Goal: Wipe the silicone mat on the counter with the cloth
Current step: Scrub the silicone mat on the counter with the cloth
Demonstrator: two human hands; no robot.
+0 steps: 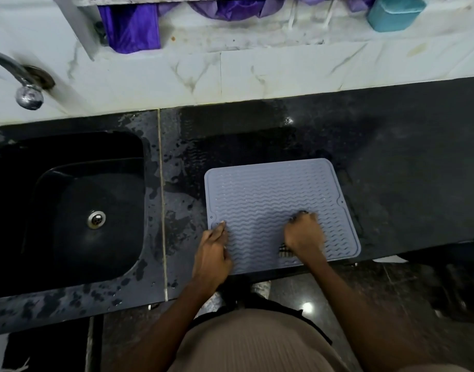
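Observation:
A grey-blue silicone mat (pixel 270 191) with wavy ridges lies flat on the black counter (pixel 391 170), close to its front edge. My right hand (pixel 304 234) is fisted on the mat's near right part, closed on a dark cloth (pixel 285 252); only small bits of it show below the palm and at the knuckles. My left hand (pixel 213 251) lies on the mat's left near edge, fingers flat and together, pressing it down.
A black sink (pixel 69 210) with a metal drain (pixel 96 219) is set in the counter at the left, below a chrome tap (pixel 26 92). The counter around the mat's left side is wet. A white marble wall stands behind, with purple cloth (pixel 133 25) hanging.

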